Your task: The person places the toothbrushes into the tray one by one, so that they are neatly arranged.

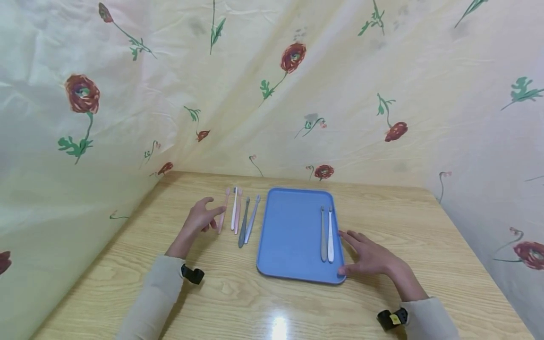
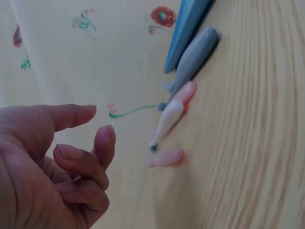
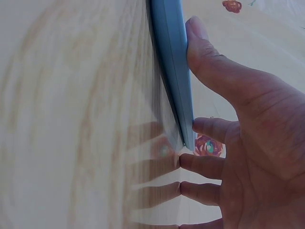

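Note:
My left hand (image 1: 204, 217) hovers by the leftmost pink toothbrush (image 1: 221, 224), its thumb and index finger apart and the other fingers loosely bent. Nothing is between those fingers in the left wrist view, where this toothbrush (image 2: 167, 157) lies a little way off. To its right lie a white toothbrush (image 1: 234, 212), another pink toothbrush (image 1: 238, 215), a dark grey toothbrush (image 1: 243, 229) and a pale blue toothbrush (image 1: 253, 217). My right hand (image 1: 367, 255) touches the right side of a blue tray (image 1: 293, 231), thumb at its near corner and fingers extended along the edge.
Inside the tray, near its right side, a grey toothbrush (image 1: 324, 241) and a white toothbrush (image 1: 330, 241) lie side by side. The wooden table (image 1: 229, 297) ends at a flowered cloth (image 1: 238, 118) at the back and both sides.

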`<state>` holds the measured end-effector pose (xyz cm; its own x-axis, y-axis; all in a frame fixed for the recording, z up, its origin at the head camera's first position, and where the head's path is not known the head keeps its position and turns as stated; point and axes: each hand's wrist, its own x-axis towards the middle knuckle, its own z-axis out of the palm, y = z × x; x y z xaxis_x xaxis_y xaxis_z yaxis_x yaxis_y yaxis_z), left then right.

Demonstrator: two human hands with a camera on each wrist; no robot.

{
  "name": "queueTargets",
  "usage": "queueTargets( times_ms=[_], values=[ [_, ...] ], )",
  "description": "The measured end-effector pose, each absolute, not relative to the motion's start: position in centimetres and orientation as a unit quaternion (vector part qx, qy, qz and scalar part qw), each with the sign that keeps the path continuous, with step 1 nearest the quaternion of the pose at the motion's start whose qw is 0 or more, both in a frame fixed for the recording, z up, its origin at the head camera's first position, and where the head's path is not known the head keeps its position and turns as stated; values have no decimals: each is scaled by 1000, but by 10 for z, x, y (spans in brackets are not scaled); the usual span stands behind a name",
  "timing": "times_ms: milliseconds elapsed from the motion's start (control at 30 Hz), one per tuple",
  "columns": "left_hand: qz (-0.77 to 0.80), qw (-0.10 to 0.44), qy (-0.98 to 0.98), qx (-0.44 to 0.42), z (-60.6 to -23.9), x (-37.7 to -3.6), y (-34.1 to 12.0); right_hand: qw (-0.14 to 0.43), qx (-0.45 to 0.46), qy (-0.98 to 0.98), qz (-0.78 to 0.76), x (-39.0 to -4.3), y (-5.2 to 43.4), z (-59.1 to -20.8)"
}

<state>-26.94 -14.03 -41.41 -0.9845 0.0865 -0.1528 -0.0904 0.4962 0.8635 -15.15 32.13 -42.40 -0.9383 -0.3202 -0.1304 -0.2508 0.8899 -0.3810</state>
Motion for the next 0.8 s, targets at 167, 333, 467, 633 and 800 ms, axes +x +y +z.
queueTargets(
  times_ms=[167, 333, 467, 633, 800],
  values=[
    [502, 99, 859, -12, -420, -271, -149, 96, -148, 967, -182, -152, 321, -424],
    [500, 111, 859, -19, -426, -274, -153, 96, -147, 968, -182, -151, 321, -424],
    [488, 125, 863, -27, -432, -280, -155, 95, -150, 968, -179, -151, 322, -424],
    [478, 143, 866, -33, -438, -285, -155, 92, -154, 969, -173, -151, 322, -424],
    [474, 151, 867, -32, -441, -289, -152, 91, -154, 969, -172, -151, 321, -424]
  ],
)
